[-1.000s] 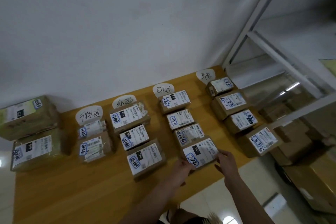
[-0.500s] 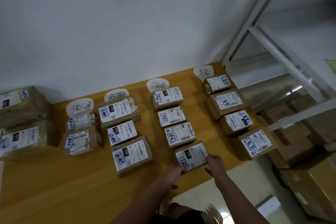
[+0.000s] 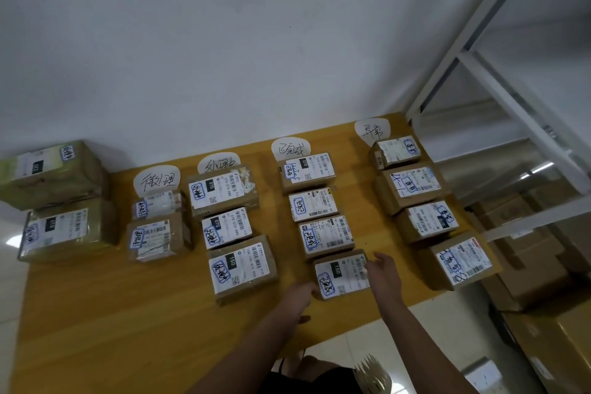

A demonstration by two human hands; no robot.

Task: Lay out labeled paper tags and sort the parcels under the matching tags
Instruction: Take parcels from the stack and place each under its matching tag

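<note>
Four white paper tags with handwriting lie along the wall edge of the wooden table [image 3: 128, 313]: the first tag [image 3: 156, 181], the second tag [image 3: 219, 165], the third tag [image 3: 291, 148] and the fourth tag [image 3: 372, 129]. Below each runs a column of brown labelled parcels. The nearest parcel [image 3: 340, 277] of the third column lies flat on the table. My left hand [image 3: 302, 293] is at its near left corner. My right hand [image 3: 383, 275] presses its right side, fingers on the label.
Two bigger parcels [image 3: 60, 201] are stacked side by side at the table's far left. A white metal shelf frame [image 3: 499, 96] rises on the right, with cardboard boxes [image 3: 537, 265] on the floor beneath it. The table's near edge ends just behind my forearms.
The view has shifted slightly. Both hands stay on the nearest third-column parcel, and my right hand has slid further along its right side.
</note>
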